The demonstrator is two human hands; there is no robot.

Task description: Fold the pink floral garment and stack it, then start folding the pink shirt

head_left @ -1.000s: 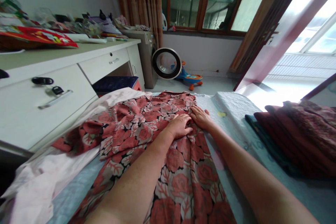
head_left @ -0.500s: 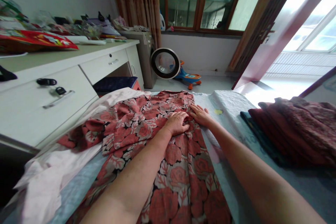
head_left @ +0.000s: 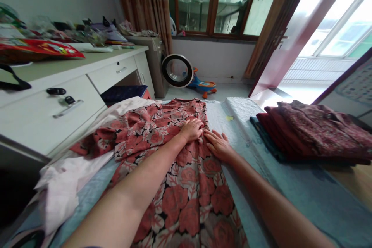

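Floral garment (head_left: 186, 201) lies spread lengthwise on the pale blue cover (head_left: 314, 190), with one sleeve (head_left: 100, 139) thrown out to the left over a white cloth (head_left: 59, 197); the left hand (head_left: 192, 130) rests on the upper part, its fingers bent into the fabric, and whether that grip pinches a fold I cannot tell; just beside it the right hand (head_left: 220, 146) lies palm down at the garment's right edge, fingers slightly spread and pinching nothing that I can see; the step in hand looks to me like straightening that edge; the next move, I'd judge, calls for light, even pressure, since the cloth is loose and ruckled; a folded stack (head_left: 314, 135) sits well off to the right.
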